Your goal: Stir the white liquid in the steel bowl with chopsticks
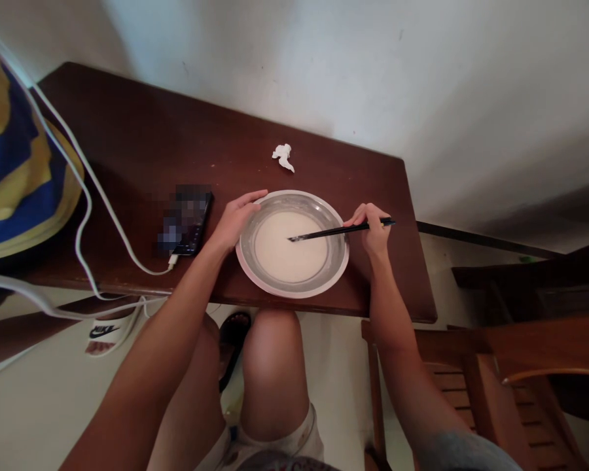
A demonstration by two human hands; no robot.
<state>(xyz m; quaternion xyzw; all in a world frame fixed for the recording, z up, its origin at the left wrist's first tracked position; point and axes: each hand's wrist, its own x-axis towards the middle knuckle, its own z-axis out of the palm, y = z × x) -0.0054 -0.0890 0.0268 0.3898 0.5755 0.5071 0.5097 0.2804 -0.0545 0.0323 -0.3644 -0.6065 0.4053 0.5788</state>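
Observation:
A round metal bowl (245, 258) stands near the front edge of the table, with a smooth, whitish liquid batter (287, 258) in it. My left hand (237, 219) grips the bowl's left rim, thumb over the edge and fingers along the outside. On the other side, my right hand (373, 226) is closed around a pair of dark chopsticks (331, 231). Their tips reach over the bowl and touch the batter near its middle, with some white residue on them. The chopsticks slant down to the left, almost flat.
Left of the bowl lies a phone (189, 222) with a white charging cable (127, 245) plugged in. A crumpled tissue (284, 157) rests behind the bowl on the dark wooden table (152, 124). A blue-and-yellow striped thing (19, 163) stands far left. Wooden chairs (481, 366) are at right.

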